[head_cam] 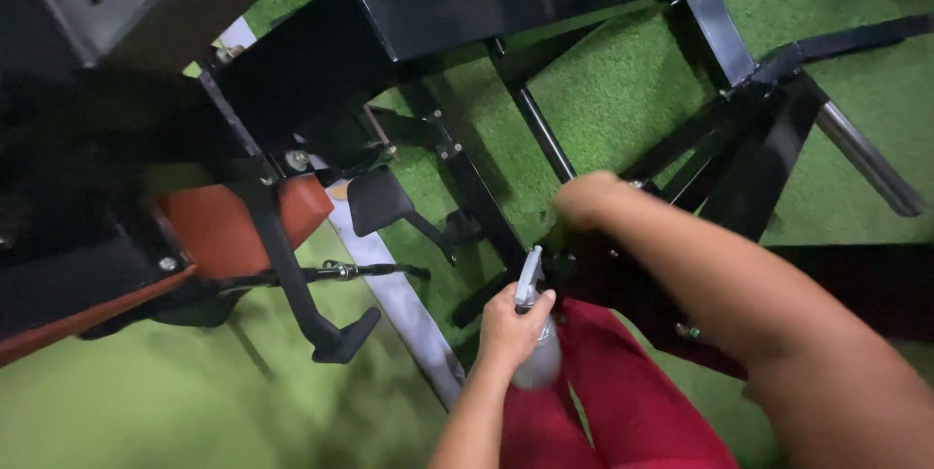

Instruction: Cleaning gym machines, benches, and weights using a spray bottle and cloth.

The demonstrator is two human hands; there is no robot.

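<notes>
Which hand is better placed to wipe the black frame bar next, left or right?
Probably the right hand: it already rests on the black frame bar. The left hand is lower and occupied, its fingers closed around a clear spray bottle.

Hidden or cut off, listed:
- Spray bottle (pixel 538 352): body mostly covered by my left hand (pixel 511 328); contents unreadable.
- My right hand (pixel 587 199): fingers blurred, whatever they press against the black machine frame (pixel 467 2) cannot be made out.
- Frame: cropped at top and left edges.
- Orange pad (pixel 219 226): partly behind struts.
</notes>
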